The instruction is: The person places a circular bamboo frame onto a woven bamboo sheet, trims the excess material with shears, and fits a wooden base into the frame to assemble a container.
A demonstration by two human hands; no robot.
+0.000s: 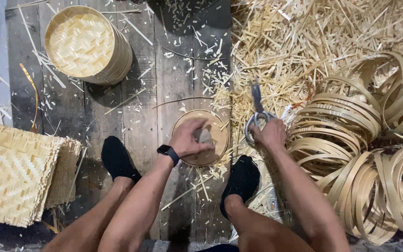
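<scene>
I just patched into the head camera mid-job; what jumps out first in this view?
The two hands at centre: the left hand presses on a round woven bamboo disc on the plank floor, while the right hand grips scissors beside it. To the right lie a heap of bamboo offcuts and coiled bamboo hoops. At upper left stands a stack of round woven baskets, with flat woven mats at lower left.

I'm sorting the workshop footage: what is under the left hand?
The left hand presses on a round woven bamboo disc lying on the plank floor. The disc's middle is hidden by the hand, and the floor under the disc is covered.
</scene>
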